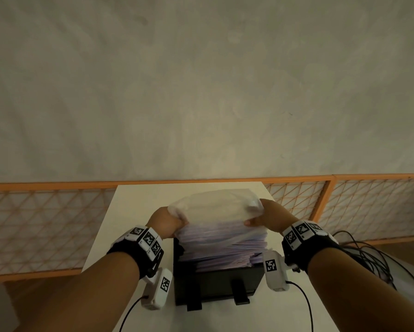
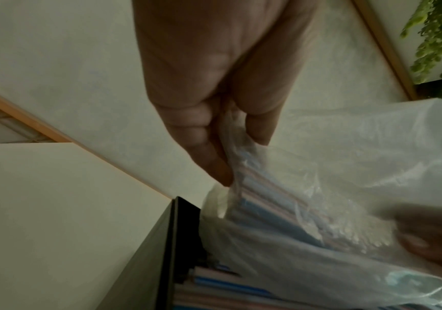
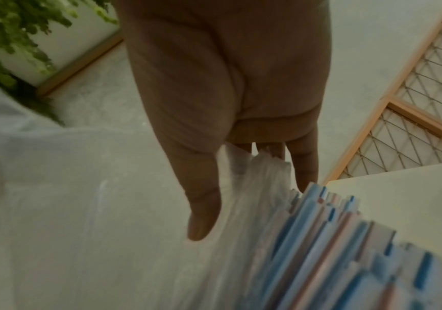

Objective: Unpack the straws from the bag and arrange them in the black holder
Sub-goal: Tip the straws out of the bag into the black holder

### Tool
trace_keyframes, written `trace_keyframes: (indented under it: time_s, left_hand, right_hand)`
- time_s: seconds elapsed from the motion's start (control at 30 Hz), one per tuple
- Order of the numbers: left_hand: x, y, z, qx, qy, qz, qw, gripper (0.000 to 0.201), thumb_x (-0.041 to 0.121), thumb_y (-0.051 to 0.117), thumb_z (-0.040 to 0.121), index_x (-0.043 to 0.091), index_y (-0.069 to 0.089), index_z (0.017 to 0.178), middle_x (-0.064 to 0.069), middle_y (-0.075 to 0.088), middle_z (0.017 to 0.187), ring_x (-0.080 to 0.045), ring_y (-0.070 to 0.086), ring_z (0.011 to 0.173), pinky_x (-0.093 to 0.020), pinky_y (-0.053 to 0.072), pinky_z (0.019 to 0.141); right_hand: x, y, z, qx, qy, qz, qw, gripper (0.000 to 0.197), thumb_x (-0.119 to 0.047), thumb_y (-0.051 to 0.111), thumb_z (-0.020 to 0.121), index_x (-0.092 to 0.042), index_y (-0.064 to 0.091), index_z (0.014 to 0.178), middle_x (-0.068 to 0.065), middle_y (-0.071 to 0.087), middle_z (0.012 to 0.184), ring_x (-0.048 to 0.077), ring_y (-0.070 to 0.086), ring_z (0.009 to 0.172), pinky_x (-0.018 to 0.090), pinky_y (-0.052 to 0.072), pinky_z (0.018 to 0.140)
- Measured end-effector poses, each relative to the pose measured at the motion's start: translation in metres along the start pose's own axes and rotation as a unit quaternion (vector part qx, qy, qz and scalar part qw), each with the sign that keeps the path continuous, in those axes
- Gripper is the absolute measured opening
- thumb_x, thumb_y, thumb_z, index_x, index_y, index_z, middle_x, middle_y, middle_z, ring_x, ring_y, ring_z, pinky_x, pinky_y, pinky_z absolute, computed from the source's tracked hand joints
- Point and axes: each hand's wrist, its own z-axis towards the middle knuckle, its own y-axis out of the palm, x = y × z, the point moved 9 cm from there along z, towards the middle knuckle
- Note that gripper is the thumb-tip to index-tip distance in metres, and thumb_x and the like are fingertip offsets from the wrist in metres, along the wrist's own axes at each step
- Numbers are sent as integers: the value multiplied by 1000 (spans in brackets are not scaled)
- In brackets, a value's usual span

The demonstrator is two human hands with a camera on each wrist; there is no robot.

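Both hands are on the bag [image 1: 215, 207], one at each end. Left hand [image 1: 166, 222] pinches the plastic between thumb and fingers; right hand [image 1: 269, 215] does the same on the far end. Each grip is closed on film only, not on straws.

Straws [image 1: 222, 245] sit as a stacked bundle, lying flat and half out of the bag, resting in and piled above the holder [image 1: 215, 283] on the tabletop [image 1: 100, 240]. The right wrist view shows bare straw ends clear of the plastic; the left wrist view shows straws still under film on that side.

Step in hand, as I read it: strip the bag off the bundle while it sits in the holder.

To do it well:
- Pull both ends evenly, up and away, so the stack doesn't skew.
- Keep the pull slow; the film drags on straws and can lift the top layer out.
- Stack stands well above the holder rim, so a sideways tug risks spilling it onto the tabletop.
- Free the left end before lifting clear.
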Motion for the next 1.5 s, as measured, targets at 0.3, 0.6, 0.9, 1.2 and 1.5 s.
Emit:
trace_keyframes:
  time_s: [0.3, 0.6, 0.9, 1.2, 1.5]
  left_hand:
    - [18, 27, -23, -188, 129, -194, 954, 56, -16, 62, 73, 18, 59, 117, -15, 66, 104, -25, 64, 95, -35, 55, 79]
    - [-6, 29, -3, -12, 101, 118, 988, 49, 9, 77, 74, 9, 57, 118, -5, 60, 102, -20, 59, 94, -28, 49, 85]
    - [-2, 47, -10, -46, 93, 251, 962, 28, 16, 52, 86, -2, 68, 101, -19, 66, 111, -32, 60, 106, -28, 41, 83]
    - [-6, 41, -9, -80, 121, 284, 948, 35, 23, 76, 71, 12, 63, 100, -5, 65, 101, -24, 62, 95, -28, 49, 77]
    - [0, 17, -8, -31, 111, 252, 961, 14, 10, 52, 75, 7, 53, 61, -7, 55, 72, -31, 60, 80, -31, 41, 68]
  right_hand:
    - [4, 3, -9, -16, 54, -71, 996, 28, -24, 52, 92, -1, 64, 103, 12, 60, 98, 22, 56, 91, 23, 34, 73]
    - [-6, 44, -11, -102, 9, -155, 983, 54, -48, 70, 76, -20, 58, 120, 3, 59, 122, 21, 54, 113, 32, 43, 102]
    - [0, 54, 2, -44, 56, -163, 984, 59, -58, 69, 60, -21, 62, 105, 2, 65, 104, 21, 60, 91, 31, 52, 82]
    - [23, 56, 18, -44, 76, -150, 985, 64, -59, 67, 46, -22, 62, 99, -2, 62, 93, 17, 58, 80, 28, 51, 72]
    - [-32, -2, -21, 12, -11, -62, 998, 33, -45, 62, 87, -15, 65, 99, -4, 55, 88, 15, 51, 84, 25, 36, 77]
